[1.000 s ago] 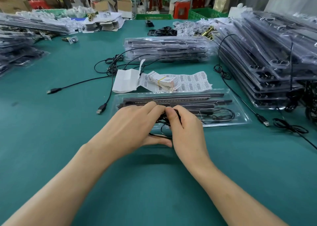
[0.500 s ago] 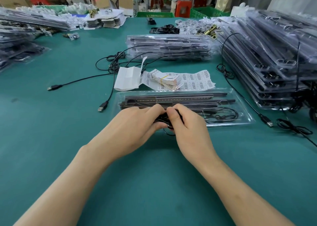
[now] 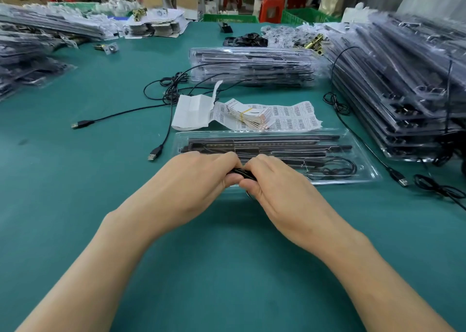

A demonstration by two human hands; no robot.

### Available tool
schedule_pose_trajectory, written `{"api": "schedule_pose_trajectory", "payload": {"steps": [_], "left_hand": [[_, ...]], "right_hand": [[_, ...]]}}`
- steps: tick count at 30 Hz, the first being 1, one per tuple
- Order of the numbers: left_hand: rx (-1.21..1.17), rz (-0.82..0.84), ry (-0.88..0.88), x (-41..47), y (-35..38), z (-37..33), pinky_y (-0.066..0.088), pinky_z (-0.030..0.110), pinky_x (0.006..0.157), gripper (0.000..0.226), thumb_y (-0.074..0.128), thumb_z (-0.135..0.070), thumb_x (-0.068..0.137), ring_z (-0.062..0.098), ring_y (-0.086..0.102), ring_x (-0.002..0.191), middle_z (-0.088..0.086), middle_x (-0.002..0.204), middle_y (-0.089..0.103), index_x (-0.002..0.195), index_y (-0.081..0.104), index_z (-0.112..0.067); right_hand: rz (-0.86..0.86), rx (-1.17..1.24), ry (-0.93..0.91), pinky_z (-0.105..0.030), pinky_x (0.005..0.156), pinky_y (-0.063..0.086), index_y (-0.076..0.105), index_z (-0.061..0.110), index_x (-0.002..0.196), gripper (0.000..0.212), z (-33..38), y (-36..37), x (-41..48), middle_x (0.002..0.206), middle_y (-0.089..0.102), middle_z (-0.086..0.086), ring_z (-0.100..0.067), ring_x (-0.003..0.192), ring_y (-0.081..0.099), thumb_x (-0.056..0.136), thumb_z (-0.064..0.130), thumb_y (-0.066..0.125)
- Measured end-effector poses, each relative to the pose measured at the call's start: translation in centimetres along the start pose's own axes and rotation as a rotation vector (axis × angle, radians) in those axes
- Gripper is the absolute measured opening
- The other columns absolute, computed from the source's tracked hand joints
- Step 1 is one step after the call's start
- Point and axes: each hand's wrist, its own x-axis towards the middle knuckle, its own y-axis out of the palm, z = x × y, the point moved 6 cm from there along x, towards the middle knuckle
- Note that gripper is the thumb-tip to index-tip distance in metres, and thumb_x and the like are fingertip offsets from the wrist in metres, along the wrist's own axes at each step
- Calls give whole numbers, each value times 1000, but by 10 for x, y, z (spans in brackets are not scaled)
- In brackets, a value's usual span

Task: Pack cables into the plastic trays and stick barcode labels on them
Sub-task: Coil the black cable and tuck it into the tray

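Note:
A clear plastic tray point(image 3: 363, 172) lies across the green table in front of me, with long black bars and a coiled cable in its right end. My left hand point(image 3: 191, 188) and my right hand point(image 3: 274, 188) meet at the tray's near edge. Together they grip a bundled black cable point(image 3: 240, 173), pinched between the fingers and thumbs of both hands. Most of the bundle is hidden by the hands. Barcode label sheets point(image 3: 290, 116) lie just behind the tray.
Loose black USB cables point(image 3: 156, 152) trail at the left of the tray, another USB cable point(image 3: 399, 179) at its right. A stack of packed trays point(image 3: 252, 65) stands behind the labels. A tall stack of trays point(image 3: 403, 92) fills the right side, more piles point(image 3: 30, 49) the far left.
The loose cable loops hanging below my hands have been gathered into a tight bundle between my fingers. Both hands stayed at the tray's near edge.

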Motion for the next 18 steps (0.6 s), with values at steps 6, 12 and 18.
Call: {"api": "schedule_pose_trajectory", "payload": {"steps": [6, 12, 18], "left_hand": [[-127, -5, -2, -11, -1, -6, 39, 32, 76, 51, 17, -61, 101, 12, 55, 84, -13, 93, 63, 109, 56, -30], [188, -54, 107, -8, 1, -13, 42, 34, 62, 37, 42, -42, 98, 24, 57, 63, -2, 77, 60, 88, 60, -12], [143, -100, 84, -13, 1, -16, 26, 29, 55, 40, 28, -40, 102, 23, 32, 48, -5, 63, 54, 78, 48, -15]], "right_hand": [[-19, -53, 6, -34, 66, 29, 48, 18, 98, 44, 2, -1, 0, 88, 51, 9, -19, 79, 46, 100, 48, 16], [-71, -49, 9, -41, 65, 42, 37, 24, 90, 31, 1, 1, -4, 80, 51, 10, -17, 74, 41, 102, 47, 21], [-70, 84, 15, -40, 70, 43, 49, 29, 92, 33, -7, 7, -3, 75, 49, 11, -11, 77, 44, 103, 51, 27]]}}
